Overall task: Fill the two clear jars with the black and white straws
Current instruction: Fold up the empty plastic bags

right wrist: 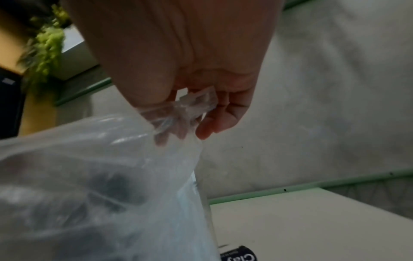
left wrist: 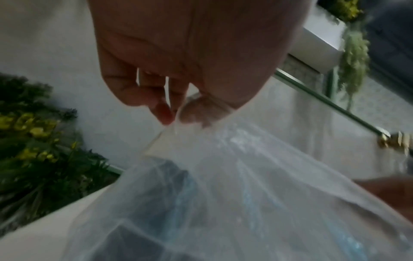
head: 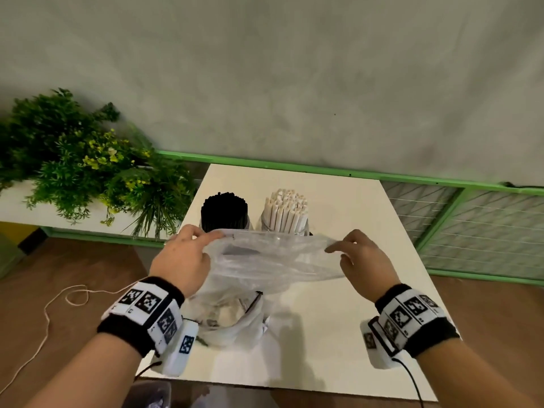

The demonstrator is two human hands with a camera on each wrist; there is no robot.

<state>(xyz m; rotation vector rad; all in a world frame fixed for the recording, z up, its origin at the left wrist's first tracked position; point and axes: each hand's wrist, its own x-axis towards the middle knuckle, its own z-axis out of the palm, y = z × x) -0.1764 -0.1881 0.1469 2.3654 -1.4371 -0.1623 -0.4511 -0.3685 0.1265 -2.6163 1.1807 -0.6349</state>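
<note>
Two clear jars stand side by side at the back of the white table (head: 353, 219). The left jar holds a bundle of black straws (head: 223, 210), the right one white straws (head: 287, 212). In front of them both hands stretch a clear plastic bag (head: 273, 260) above the table. My left hand (head: 188, 254) pinches the bag's left top corner (left wrist: 176, 127) between thumb and fingers. At the right corner (right wrist: 176, 121), my right hand (head: 362, 260) pinches it the same way. A second crumpled clear bag (head: 229, 316) lies on the table under the held one.
Green leafy plants with yellow flowers (head: 88, 169) fill a planter left of the table. A green rail with wire mesh (head: 471, 219) runs behind and to the right. A thin cord (head: 47, 316) lies on the brown floor at the left.
</note>
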